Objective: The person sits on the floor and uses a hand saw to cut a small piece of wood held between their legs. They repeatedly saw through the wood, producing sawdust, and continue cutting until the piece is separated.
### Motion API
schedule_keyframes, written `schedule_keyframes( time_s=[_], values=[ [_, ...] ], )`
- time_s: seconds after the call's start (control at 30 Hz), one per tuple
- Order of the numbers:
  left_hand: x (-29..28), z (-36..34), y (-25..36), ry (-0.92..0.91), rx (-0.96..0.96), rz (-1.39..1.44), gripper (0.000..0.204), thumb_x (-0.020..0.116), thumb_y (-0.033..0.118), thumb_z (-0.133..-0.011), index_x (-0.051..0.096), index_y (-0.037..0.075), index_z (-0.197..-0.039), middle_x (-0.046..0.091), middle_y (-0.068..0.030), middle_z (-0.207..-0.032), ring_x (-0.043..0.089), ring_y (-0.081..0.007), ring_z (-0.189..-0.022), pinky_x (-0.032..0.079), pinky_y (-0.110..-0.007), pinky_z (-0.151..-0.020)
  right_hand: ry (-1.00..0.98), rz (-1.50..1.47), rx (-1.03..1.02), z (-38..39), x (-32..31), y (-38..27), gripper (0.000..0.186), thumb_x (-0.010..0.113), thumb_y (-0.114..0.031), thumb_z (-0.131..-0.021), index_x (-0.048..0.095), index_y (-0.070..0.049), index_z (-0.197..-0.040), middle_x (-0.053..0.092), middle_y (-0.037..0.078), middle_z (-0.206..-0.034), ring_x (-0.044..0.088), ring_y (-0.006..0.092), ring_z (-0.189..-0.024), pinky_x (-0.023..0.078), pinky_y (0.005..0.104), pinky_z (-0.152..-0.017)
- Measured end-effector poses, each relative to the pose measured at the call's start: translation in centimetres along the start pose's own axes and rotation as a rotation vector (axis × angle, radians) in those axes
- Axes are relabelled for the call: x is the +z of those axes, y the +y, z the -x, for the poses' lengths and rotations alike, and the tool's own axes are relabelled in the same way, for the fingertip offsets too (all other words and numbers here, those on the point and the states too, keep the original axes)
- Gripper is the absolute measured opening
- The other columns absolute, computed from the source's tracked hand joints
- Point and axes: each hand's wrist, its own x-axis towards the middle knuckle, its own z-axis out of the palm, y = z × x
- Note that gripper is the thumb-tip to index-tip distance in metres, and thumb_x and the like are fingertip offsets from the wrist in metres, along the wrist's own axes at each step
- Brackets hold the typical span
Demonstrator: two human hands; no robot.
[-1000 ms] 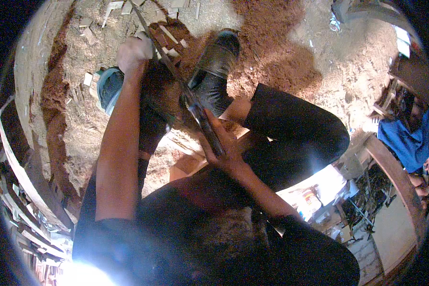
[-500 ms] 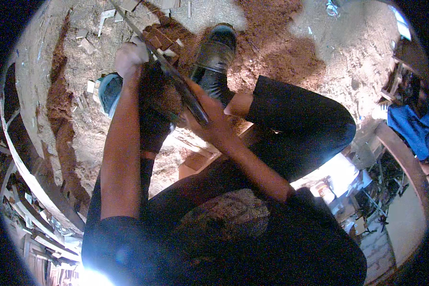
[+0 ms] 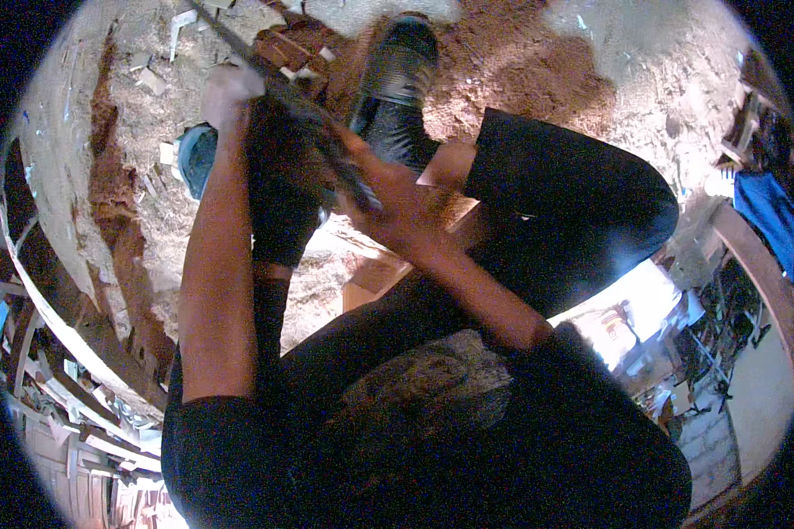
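Note:
A long, thin dark tool (image 3: pixel 300 110) slants from the top left down to my right hand (image 3: pixel 388 198). Motion smears it, and its exact kind cannot be told. The fingers of my right hand are closed about its lower end. Farther up, my left hand (image 3: pixel 232 93) is closed beside the tool, blurred, and whatever it grips is hidden. Beneath the tool, between my legs, is a brownish piece (image 3: pixel 295 167) that is too dark to name. A pale wood block (image 3: pixel 375 273) shows just below my right hand, partly covered by my leg.
My shoes, one at the right (image 3: pixel 401 70) and one at the left (image 3: pixel 196 159), rest on dusty ground with reddish sawdust (image 3: pixel 529 70). Wood offcuts (image 3: pixel 150 81) lie near the left shoe. A blue cloth (image 3: pixel 767 216) hangs at far right; stacked timber (image 3: pixel 71 406) lines the left.
The tool has shifted slightly and looks more smeared. Both hands have moved a little up and left in the picture, and the whole view has shifted slightly too.

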Motion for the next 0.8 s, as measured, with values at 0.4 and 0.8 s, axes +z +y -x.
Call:
schedule_keyframes(
  time_s=[0.4,0.8],
  values=[
    [-0.1,-0.8,-0.2,0.011,-0.018,0.021,0.065,0.039,0.049,-0.098,0.072,-0.002,-0.117,0.068,-0.0285,-0.124,0.067,-0.0436,-0.117,0.052,-0.049,-0.103,0.161,-0.070,-0.258,-0.1,1.1,2.5,0.072,0.066,-0.003,-0.088,0.041,-0.009,-0.155,0.075,0.021,-0.101,0.076,0.0319,-0.084,0.059,0.0399,-0.072],
    [0.3,-1.3,-0.7,0.036,-0.019,0.070,0.066,0.038,0.050,-0.097,0.072,-0.003,-0.118,0.067,-0.0292,-0.126,0.066,-0.0442,-0.118,0.051,-0.049,-0.104,0.121,-0.057,-0.144,2.5,-1.5,2.5,0.071,0.064,0.000,-0.085,0.045,-0.008,-0.153,0.075,0.017,-0.106,0.076,0.0264,-0.082,0.059,0.0355,-0.074]
  ],
)
